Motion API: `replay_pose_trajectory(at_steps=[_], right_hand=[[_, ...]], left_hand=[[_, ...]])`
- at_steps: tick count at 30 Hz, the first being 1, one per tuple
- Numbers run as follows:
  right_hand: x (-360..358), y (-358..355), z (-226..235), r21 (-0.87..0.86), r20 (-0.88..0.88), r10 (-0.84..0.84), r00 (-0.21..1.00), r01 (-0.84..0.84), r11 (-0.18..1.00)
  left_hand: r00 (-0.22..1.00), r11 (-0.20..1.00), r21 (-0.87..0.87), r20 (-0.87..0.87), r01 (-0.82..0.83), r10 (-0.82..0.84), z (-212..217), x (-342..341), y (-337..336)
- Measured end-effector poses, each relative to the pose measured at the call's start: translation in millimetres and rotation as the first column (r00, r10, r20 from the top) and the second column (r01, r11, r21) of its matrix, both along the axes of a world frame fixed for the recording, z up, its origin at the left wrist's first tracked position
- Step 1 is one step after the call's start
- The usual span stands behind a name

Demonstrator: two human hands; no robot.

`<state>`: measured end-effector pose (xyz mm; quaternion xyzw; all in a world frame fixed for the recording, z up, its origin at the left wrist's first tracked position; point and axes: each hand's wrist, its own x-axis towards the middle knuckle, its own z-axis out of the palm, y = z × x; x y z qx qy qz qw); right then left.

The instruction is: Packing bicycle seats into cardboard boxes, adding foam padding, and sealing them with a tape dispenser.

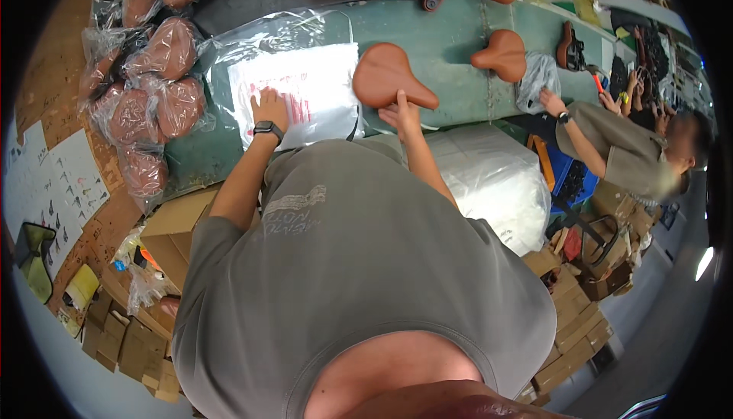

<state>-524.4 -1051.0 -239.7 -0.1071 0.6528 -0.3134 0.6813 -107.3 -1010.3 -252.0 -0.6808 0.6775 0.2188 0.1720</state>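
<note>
The person's left hand (271, 110) lay on a stack of white plastic bags with red print (309, 87), its fingers slightly spread. The right hand (406, 116) touched the lower edge of a smooth brown bicycle saddle (385, 75), one digit on top; whether the fingers gripped it could not be told. The saddle rested beside the bags on the green worktable (450, 60).

The foremost brown saddle (388, 75) presented a smooth, leather-like cover with a satin sheen. The white packaging (328, 72) was of glossy, plastic-looking film; clear, crinkled film (183, 107) enclosed the saddles at left (164, 49). The green worktop (437, 43) appeared scuffed, the carton (174, 227) matt cardboard, the grey shirt (412, 266) matt cloth.
</note>
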Motion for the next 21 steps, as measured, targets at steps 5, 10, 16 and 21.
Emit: replay_pose_trajectory(at_steps=[5,10,16,21], right_hand=[[-13.6,33.0,108.6,0.094,-0.965,0.243,0.098,-0.736,0.671],[-53.8,-0.4,82.5,0.248,-0.891,0.453,-0.013,-0.850,0.464],[-70.8,17.5,70.0,0.310,-0.828,0.561,0.000,-0.833,0.458],[-97.2,15.4,64.1,0.295,-0.800,0.598,0.034,-0.847,0.443]], left_hand=[[0.772,0.940,-0.219,-0.632,-0.262,0.068,40.9,-69.8,-14.5],[0.724,0.968,0.009,-0.661,-0.252,0.195,59.6,-208.1,-67.4],[0.953,0.974,0.081,-0.204,-0.210,0.223,98.9,-301.4,-88.3],[0.949,0.972,0.069,-0.211,-0.226,0.236,85.0,-310.8,-110.3]])
